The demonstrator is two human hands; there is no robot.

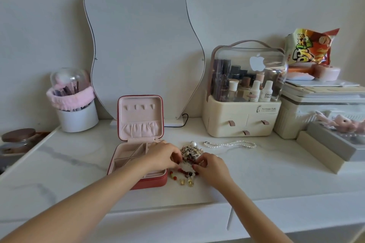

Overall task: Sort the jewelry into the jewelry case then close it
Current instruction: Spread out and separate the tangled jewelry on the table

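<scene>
A pink-red jewelry case [126, 161] stands open on the white marble table, its lid upright and its pale pink compartments bare. Right of it lies a tangled pile of metallic jewelry [191, 154]. Below the pile lie a red and dark beaded bracelet [182, 172] and two small yellow earrings [186, 182]. A pearl necklace [230, 144] lies farther right. My left hand [163, 155] reaches over the case's right edge, its curled fingertips at the pile's left side. My right hand [212, 167] has curled fingers at the pile's lower right. Whether either hand pinches a piece is hidden.
A wavy mirror [144, 45] leans on the wall behind the case. A brush holder [76, 108] stands at the left, a cosmetics organizer [245, 92] at the right. Boxes [324, 150] and a snack bag [310, 47] crowd the far right. The table's front edge [177, 205] runs below my hands.
</scene>
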